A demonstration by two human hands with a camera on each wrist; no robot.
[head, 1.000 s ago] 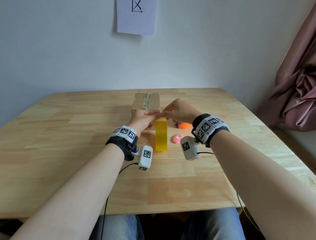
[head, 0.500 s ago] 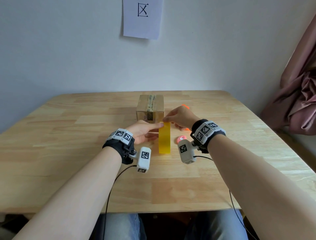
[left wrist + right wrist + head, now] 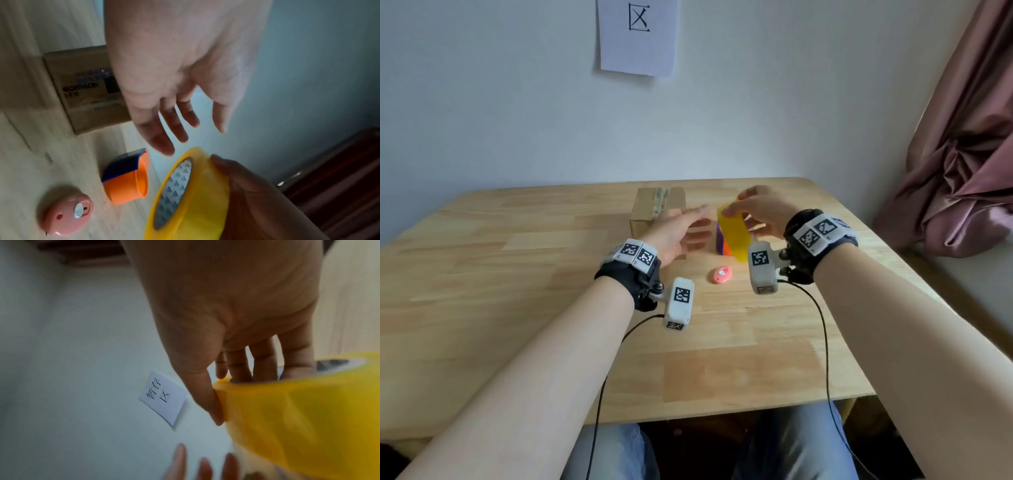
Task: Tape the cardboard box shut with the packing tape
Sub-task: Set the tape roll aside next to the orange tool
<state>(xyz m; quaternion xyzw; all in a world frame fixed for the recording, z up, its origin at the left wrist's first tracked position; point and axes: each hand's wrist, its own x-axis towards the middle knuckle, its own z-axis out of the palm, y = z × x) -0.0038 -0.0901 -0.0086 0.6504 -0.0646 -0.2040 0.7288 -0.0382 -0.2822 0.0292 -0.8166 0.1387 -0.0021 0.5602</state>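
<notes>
A small brown cardboard box (image 3: 654, 212) (image 3: 82, 91) stands on the wooden table (image 3: 517, 274), with old tape along its top seam. My right hand (image 3: 756, 212) (image 3: 236, 366) grips the yellow packing tape roll (image 3: 734, 233) (image 3: 195, 194) (image 3: 298, 410), thumb on the outer face and fingers through the core, lifted above the table to the right of the box. My left hand (image 3: 681, 233) (image 3: 174, 126) hovers open with spread fingers between the box and the roll, touching neither.
An orange and blue tape cutter (image 3: 722, 245) (image 3: 127, 177) stands on the table under the roll. A small pink round gadget (image 3: 721, 274) (image 3: 65, 212) lies nearer me. A paper sheet (image 3: 638, 36) hangs on the wall; a pink curtain (image 3: 962, 154) hangs at the right.
My right hand has lifted the tape roll up and to the right, tilting it. My left hand let go of the roll and opened. The cutter behind it came into view.
</notes>
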